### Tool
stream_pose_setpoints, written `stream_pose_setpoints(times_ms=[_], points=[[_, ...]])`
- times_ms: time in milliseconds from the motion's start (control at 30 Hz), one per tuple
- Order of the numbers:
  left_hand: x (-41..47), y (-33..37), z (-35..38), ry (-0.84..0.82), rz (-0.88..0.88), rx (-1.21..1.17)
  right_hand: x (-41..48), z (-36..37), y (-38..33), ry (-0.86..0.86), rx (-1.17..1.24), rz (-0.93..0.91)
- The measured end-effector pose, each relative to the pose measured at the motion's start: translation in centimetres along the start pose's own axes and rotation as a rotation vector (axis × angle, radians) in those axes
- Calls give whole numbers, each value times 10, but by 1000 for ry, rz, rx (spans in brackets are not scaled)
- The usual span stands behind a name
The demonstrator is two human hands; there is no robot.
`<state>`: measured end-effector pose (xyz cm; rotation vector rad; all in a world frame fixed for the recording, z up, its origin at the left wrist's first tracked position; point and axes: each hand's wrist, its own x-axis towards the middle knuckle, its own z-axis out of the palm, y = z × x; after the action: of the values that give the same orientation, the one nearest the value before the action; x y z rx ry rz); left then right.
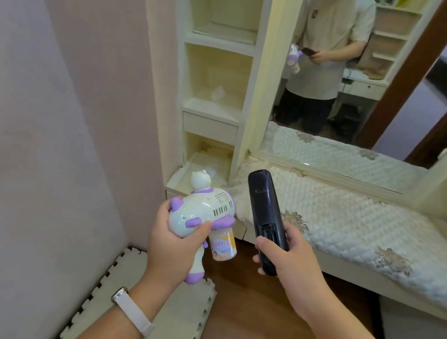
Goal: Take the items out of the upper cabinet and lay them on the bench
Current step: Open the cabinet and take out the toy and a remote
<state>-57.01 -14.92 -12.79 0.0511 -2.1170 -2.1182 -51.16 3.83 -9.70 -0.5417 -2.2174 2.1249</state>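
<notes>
Lower centre of the frame: the left hand [173, 246] wraps its fingers round a white-and-purple bubble gun [204, 210], whose solution bottle hangs beneath; the right hand [290, 255] grips the lower end of a black remote control [265, 204], which tilts upward; both items are held in the air, near the quilt-covered tabletop [353, 226] at right; open cabinet shelves [223, 44] stand at upper centre, beside a mirror [375, 76].

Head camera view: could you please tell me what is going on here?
A person stands by a padded bench. The left hand grips a white and purple bubble toy; the right hand holds a black remote. Neither item is laid on the bench yet.
</notes>
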Motion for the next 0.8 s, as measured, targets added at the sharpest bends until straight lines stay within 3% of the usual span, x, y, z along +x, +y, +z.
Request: stream_pose_setpoints(times_ms=[167, 333, 633, 800], points=[[34, -7, 52, -83, -31, 9, 34, -40, 1, 76, 15, 5], [64, -17, 125, -57, 12, 74, 99, -95, 14, 111, 10, 3], [109, -25, 266, 16, 9, 191, 213, -216, 26, 31, 3, 85], [120, -31, 305, 26, -20, 270, 251, -252, 29, 10, 23, 93]])
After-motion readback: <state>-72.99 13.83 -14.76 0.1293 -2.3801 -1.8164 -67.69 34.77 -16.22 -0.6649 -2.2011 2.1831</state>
